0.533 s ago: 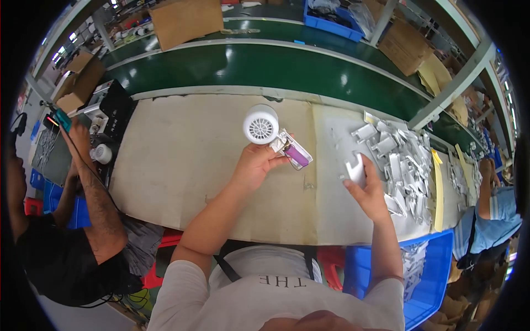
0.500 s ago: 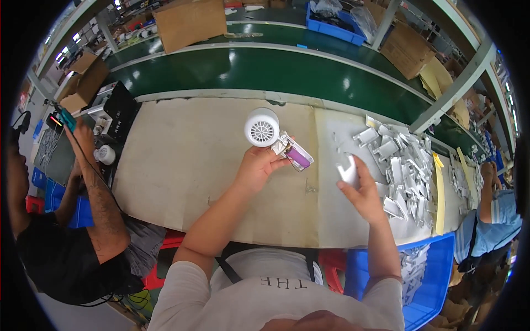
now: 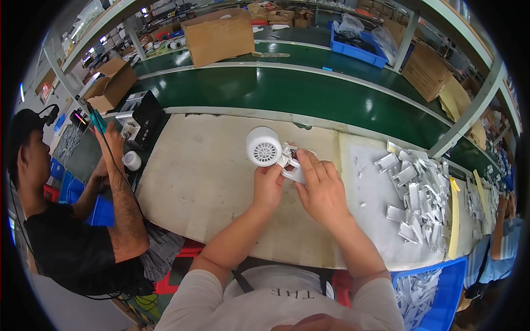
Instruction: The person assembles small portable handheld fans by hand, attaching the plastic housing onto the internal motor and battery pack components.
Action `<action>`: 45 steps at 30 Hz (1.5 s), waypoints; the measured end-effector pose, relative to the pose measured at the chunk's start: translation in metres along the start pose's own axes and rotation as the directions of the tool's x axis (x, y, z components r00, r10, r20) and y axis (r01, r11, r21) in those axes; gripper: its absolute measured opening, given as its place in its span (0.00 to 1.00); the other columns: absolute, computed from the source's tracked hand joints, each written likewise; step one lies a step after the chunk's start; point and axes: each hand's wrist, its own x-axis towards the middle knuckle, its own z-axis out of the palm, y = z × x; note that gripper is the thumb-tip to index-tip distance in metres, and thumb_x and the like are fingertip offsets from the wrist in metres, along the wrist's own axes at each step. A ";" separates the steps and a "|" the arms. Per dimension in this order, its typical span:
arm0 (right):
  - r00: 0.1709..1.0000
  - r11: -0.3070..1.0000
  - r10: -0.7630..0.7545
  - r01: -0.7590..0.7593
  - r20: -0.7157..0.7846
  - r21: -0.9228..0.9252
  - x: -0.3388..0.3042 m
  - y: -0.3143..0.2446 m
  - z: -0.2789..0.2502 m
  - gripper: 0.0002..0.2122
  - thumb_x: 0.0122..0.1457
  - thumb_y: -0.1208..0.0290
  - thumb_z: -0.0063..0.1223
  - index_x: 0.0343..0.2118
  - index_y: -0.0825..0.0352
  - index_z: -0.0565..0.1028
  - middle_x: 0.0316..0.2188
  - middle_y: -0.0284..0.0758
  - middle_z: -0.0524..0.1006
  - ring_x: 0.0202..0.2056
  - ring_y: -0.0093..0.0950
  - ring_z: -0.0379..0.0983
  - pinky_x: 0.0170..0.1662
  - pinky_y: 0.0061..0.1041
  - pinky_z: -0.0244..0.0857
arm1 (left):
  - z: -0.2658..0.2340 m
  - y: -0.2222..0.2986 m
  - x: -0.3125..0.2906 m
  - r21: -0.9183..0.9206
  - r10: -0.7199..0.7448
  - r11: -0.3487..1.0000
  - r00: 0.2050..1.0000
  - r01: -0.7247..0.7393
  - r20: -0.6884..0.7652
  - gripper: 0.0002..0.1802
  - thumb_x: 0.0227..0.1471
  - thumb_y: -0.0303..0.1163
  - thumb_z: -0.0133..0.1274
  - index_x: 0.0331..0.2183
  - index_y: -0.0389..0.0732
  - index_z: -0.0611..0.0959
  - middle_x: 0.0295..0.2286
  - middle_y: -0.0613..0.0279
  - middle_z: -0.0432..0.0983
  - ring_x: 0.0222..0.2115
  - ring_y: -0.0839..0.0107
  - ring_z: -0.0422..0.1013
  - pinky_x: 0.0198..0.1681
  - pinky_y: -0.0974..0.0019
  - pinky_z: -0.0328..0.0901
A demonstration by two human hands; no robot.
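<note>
My left hand [image 3: 268, 189] is closed around the handle of a white handheld fan [image 3: 264, 148], just below its round, grilled head. The head points up and left above the bench. A white plastic handle cover [image 3: 296, 175] lies against the handle, gripped by my right hand [image 3: 324, 190] with thumb below and fingers on top. Most of the handle's inside is hidden by these fingers. To the right lies a heap of similar white plastic covers [image 3: 417, 198].
A blue crate [image 3: 454, 287] of white parts stands by the bench's front right edge. Beyond the bench runs a green conveyor [image 3: 309, 91], with a cardboard box [image 3: 218, 37] behind. At left a co-worker's hand [image 3: 113, 140] holds a teal-handled tool [image 3: 98, 120].
My right hand has moved left from beside the heap, bringing the white cover onto the fan's handle. The purple part inside the handle is now covered. The whole view has shifted slightly.
</note>
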 end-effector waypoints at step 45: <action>0.898 0.468 0.426 -0.320 0.106 0.824 -0.019 0.021 0.023 0.12 0.51 0.65 0.57 0.27 0.67 0.69 0.21 0.29 0.68 0.23 0.15 0.62 0.26 0.17 0.59 | -0.004 0.009 0.000 -0.129 0.068 0.990 0.986 -0.049 0.150 0.19 0.53 0.33 0.47 0.47 0.40 0.68 0.44 0.59 0.68 0.46 0.63 0.64 0.52 0.57 0.59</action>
